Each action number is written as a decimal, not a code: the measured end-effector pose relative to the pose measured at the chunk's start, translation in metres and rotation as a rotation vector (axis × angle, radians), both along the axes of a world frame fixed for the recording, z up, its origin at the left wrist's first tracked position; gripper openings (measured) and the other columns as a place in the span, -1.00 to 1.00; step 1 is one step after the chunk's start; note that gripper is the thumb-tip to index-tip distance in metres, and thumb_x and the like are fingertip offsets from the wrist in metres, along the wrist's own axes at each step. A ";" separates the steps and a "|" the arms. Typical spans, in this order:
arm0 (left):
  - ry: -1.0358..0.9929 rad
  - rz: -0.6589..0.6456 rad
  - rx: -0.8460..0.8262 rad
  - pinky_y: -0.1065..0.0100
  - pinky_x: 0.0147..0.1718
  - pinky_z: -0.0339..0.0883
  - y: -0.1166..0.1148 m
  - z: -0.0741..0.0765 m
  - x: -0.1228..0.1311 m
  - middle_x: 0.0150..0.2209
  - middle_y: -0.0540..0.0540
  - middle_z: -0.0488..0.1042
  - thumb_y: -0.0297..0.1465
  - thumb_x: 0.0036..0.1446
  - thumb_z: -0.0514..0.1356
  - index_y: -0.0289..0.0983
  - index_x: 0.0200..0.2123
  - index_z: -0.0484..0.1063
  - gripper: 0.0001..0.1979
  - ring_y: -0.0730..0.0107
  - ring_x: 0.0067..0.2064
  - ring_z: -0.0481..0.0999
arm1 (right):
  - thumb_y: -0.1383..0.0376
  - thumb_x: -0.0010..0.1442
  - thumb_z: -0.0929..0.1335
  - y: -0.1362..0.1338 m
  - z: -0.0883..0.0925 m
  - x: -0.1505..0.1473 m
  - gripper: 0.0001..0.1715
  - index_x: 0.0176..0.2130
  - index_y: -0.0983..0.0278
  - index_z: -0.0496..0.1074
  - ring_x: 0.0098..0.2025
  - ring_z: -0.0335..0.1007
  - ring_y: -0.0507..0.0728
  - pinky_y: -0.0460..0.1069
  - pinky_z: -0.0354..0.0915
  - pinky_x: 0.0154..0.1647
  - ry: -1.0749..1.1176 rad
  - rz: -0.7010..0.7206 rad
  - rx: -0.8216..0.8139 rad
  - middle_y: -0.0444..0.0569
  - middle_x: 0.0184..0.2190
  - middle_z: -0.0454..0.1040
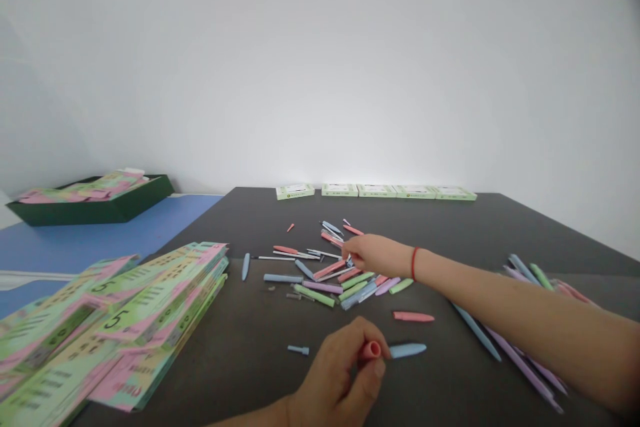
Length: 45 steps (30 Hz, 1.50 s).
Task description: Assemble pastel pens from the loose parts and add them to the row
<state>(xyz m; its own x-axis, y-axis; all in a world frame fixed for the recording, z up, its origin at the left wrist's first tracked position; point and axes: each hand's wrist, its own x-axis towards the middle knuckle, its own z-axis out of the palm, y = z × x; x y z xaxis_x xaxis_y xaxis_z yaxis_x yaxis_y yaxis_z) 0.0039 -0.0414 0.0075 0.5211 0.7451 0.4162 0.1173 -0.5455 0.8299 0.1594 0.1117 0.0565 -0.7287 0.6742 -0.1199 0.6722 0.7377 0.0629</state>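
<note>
Gripping a pink tube point(371, 350), the left hand point(340, 373) has its thumb and fingers clamped round it; the tube's open end shows, while the rest is hidden inside the grip. The right hand point(380, 255), a red cord point(415, 263) round its wrist, reaches into the pile of pen parts point(320, 286) in the middle of the dark table point(220, 327). Its fingertips are bunched low over the pile, but whether they are closed on anything I cannot tell. Beside the left hand's fingers lies a blue cap point(409, 350), its near end partly covered. The right forearm runs off the right edge, hiding some of the long pens point(480, 333) beneath it; the left forearm is cut off at the bottom. Stacked packets point(145, 313) at the left, cropped by the frame, bear a large black "5"; their smaller lettering is too blurred to read. Printing on the pale green boxes point(377, 191) along the far edge is too small to make out, and packets in the dark green tray point(100, 212) show no legible words.
</note>
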 end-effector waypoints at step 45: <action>-0.353 0.249 -0.440 0.45 -0.60 -0.07 0.022 -0.012 0.002 -0.60 0.14 0.07 -0.23 0.26 0.03 -0.25 -0.41 0.21 -0.75 0.55 -0.59 0.04 | 0.43 0.23 0.25 -0.098 -0.041 0.021 -0.85 -0.22 0.31 0.38 -0.25 0.38 0.17 0.01 0.26 -0.25 0.329 -0.063 0.005 0.03 -0.29 0.43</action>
<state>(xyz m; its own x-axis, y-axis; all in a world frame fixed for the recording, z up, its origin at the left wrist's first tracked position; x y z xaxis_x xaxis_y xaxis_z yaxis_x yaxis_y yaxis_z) 0.0056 -0.0198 -0.0042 0.1963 0.9678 0.1573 -0.1255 -0.1343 0.9830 0.1803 0.0135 0.0156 -0.6849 0.7190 0.1183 0.7012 0.6945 -0.1613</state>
